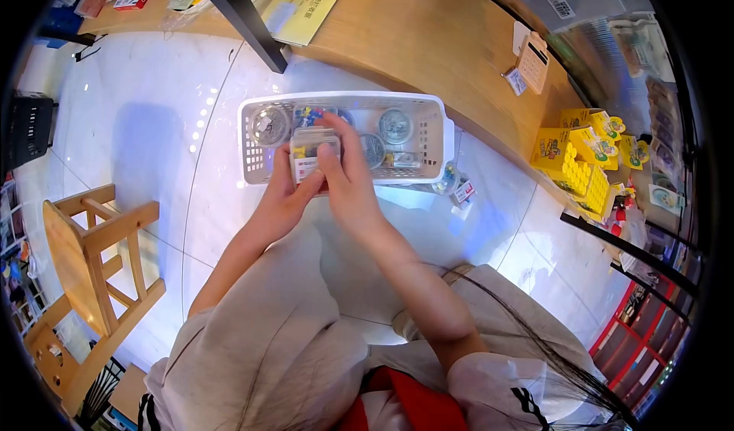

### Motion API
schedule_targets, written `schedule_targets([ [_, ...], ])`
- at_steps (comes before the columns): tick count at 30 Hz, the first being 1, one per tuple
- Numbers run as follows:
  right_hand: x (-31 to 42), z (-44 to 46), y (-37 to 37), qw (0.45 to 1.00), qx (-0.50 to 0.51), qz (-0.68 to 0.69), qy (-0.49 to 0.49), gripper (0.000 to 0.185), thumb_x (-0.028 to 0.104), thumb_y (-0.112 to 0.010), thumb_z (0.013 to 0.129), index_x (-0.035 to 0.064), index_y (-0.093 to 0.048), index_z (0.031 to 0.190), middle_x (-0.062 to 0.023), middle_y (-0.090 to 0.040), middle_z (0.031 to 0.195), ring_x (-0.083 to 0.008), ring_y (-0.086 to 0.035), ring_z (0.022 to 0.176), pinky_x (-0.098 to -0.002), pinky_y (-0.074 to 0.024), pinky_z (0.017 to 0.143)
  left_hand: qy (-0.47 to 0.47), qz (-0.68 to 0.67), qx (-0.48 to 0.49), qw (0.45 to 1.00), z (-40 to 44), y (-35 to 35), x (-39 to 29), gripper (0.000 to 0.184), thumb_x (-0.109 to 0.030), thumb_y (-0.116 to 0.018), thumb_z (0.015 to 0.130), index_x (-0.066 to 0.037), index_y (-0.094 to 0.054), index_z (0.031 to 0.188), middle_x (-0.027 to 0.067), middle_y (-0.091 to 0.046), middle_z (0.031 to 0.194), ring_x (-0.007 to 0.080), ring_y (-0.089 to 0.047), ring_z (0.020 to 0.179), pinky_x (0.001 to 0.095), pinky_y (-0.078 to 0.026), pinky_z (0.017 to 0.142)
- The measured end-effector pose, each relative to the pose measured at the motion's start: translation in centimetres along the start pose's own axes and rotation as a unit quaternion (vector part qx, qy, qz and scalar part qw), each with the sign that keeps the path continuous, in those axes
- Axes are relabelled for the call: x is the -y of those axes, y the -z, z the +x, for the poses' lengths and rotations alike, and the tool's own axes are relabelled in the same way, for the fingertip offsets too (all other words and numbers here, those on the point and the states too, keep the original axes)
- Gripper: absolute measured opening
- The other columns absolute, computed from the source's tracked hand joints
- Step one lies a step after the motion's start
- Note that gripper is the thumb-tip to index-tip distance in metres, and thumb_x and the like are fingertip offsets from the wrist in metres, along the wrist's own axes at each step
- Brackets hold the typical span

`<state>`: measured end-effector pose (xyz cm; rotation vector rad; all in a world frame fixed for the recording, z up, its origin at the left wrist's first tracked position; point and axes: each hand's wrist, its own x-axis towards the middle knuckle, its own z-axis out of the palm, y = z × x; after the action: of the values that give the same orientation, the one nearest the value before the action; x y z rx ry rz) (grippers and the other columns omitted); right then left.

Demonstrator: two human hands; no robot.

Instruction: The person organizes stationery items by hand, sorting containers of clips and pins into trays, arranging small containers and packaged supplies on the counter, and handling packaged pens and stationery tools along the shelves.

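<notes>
A small clear plastic box (306, 163) is held between both hands over the near side of a white basket (447, 137). My left hand (281, 202) closes on the box's left and lower edge. My right hand (350, 179) wraps its right side, with fingers reaching over the top. Inside the basket are a round clear tub (270, 126) at the left, two more round tubs (395, 126) right of my hands, a small clear packet (403, 160), and a container of colourful pins (308, 115) behind the held box.
A wooden table (428, 41) runs along the far side, bearing a calculator (533, 64) and yellow boxes (552, 147). At the left stands a wooden chair (84, 259). Beside the basket's right end lie a round container (446, 180) and a small box (463, 192).
</notes>
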<state>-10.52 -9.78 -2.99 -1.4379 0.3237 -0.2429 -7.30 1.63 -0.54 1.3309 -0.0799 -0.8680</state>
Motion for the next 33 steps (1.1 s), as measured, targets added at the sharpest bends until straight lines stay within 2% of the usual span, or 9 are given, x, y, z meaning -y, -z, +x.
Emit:
schedule_targets([
  [3,2.0,0.2,1.4,0.983,0.091,0.103,-0.119,0.050,0.017,-0.056,0.088,0.0048,-0.033,0.131,-0.0121,-0.052,0.112,-0.0151,-0.055,0.090,-0.0260,-0.0469,0.074,-0.019,0.071,0.031,0.997,-0.5,0.5,0.0,0.061,-0.011,-0.054,0.088,-0.002,-0.014,0.133,0.0148,-0.040,0.123,0.0195,-0.045,0.113,0.0339,-0.042,0.094],
  [7,2.5,1.6,5.0,0.981,0.162,-0.019,-0.105,0.043,0.019,-0.061,0.085,0.0033,-0.044,0.122,-0.0083,-0.057,0.097,-0.0129,-0.056,0.081,-0.0255,-0.0484,0.069,-0.074,0.181,0.064,0.979,-0.8,0.3,-0.2,0.061,-0.010,-0.058,0.085,-0.003,-0.023,0.134,0.0125,-0.046,0.120,0.0212,-0.048,0.110,0.0337,-0.041,0.090],
  [10,5.1,2.1,7.7,0.982,0.030,-0.024,-0.187,0.033,0.023,-0.048,0.093,0.0049,-0.047,0.121,-0.0059,-0.056,0.100,-0.0100,-0.054,0.090,-0.0236,-0.0450,0.078,-0.117,0.253,0.045,0.959,-0.2,0.5,-1.3,0.054,-0.011,-0.064,0.078,-0.006,-0.041,0.127,0.0110,-0.054,0.110,0.0233,-0.048,0.110,0.0342,-0.041,0.088],
  [13,6.0,3.1,10.1,0.984,-0.097,-0.093,-0.118,0.035,0.026,-0.046,0.094,0.0044,-0.046,0.121,-0.0067,-0.055,0.097,-0.0105,-0.053,0.083,-0.0235,-0.0453,0.073,-0.276,0.641,-0.065,0.714,2.2,1.8,-1.9,0.058,-0.011,-0.070,0.069,-0.008,-0.047,0.122,0.0085,-0.054,0.111,0.0250,-0.049,0.105,0.0374,-0.039,0.092],
  [17,6.8,3.5,12.2,0.962,-0.174,-0.204,-0.056,0.038,0.027,-0.046,0.094,0.0041,-0.043,0.124,-0.0076,-0.053,0.098,-0.0104,-0.052,0.082,-0.0222,-0.0442,0.072,-0.280,0.762,-0.053,0.581,5.0,2.0,-1.9,0.059,-0.016,-0.074,0.061,-0.011,-0.052,0.116,0.0047,-0.052,0.112,0.0227,-0.042,0.112,0.0421,-0.030,0.098],
  [22,5.0,5.6,17.0,0.939,-0.271,0.201,-0.068,0.028,0.029,-0.047,0.093,0.0017,-0.050,0.100,-0.0079,-0.057,0.093,-0.0137,-0.057,0.082,-0.0257,-0.0469,0.070,-0.265,0.761,-0.068,0.588,5.6,1.3,-1.5,0.059,-0.013,-0.072,0.059,-0.011,-0.053,0.115,0.0045,-0.053,0.111,0.0220,-0.042,0.114,0.0433,-0.030,0.098],
  [26,4.6,8.9,19.5,0.946,-0.316,0.062,-0.033,0.034,0.031,-0.049,0.092,-0.0006,-0.051,0.106,-0.0082,-0.059,0.092,-0.0132,-0.058,0.081,-0.0249,-0.0466,0.069,-0.318,0.728,-0.071,0.603,5.7,1.9,-1.6,0.049,-0.009,-0.068,0.061,-0.009,-0.057,0.109,0.0060,-0.058,0.102,0.0225,-0.047,0.109,0.0430,-0.030,0.098],
  [29,3.3,10.4,20.7,0.941,-0.324,-0.085,-0.051,0.041,0.031,-0.050,0.091,-0.0043,-0.050,0.111,-0.0107,-0.060,0.094,-0.0151,-0.059,0.079,-0.0252,-0.0463,0.070,-0.329,0.664,-0.067,0.668,4.9,3.3,-1.9,0.040,-0.002,-0.063,0.065,-0.006,-0.058,0.105,0.0076,-0.061,0.100,0.0249,-0.052,0.102,0.0407,-0.034,0.096],
  [33,-0.1,11.5,22.8,0.904,-0.324,-0.276,-0.027,0.045,0.029,-0.050,0.090,-0.0090,-0.049,0.115,-0.0180,-0.061,0.101,-0.0234,-0.061,0.081,-0.0305,-0.0465,0.074,-0.406,0.525,-0.234,0.710,1.6,5.6,-2.8,0.046,0.007,-0.059,0.067,-0.006,-0.054,0.111,0.0087,-0.061,0.109,0.0264,-0.055,0.101,0.0368,-0.040,0.091],
])
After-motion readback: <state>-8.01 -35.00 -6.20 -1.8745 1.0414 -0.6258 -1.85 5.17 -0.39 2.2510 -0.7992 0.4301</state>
